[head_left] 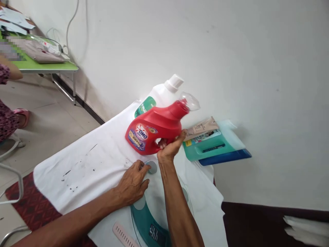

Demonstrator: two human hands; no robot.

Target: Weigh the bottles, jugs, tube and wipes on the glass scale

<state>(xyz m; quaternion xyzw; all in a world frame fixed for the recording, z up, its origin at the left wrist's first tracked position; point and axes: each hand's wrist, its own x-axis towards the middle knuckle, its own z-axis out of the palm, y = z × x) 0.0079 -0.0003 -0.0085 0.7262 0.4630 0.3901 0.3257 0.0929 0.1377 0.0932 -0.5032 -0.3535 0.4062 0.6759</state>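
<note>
A red OMO laundry detergent bottle (159,125) with a clear cap leans to the right in the middle of the head view. My right hand (171,145) is closed around its handle. Low on the left, my left hand (135,181) has its fingers apart and holds nothing; the fingertips touch the edge of a glass bathroom scale (144,216) near a round grey pad. The scale has a teal band and a lit display, and my forearms hide part of it. Behind the red bottle stands a white bottle (160,94) with a green label, partly hidden.
A white cloth (84,161) with dark stains covers the table. A brown tube (203,127) lies on a green and blue plastic holder (218,147) by the wall. A pink strap (124,235) is beside the scale. Another person sits near a green table (51,65) at left.
</note>
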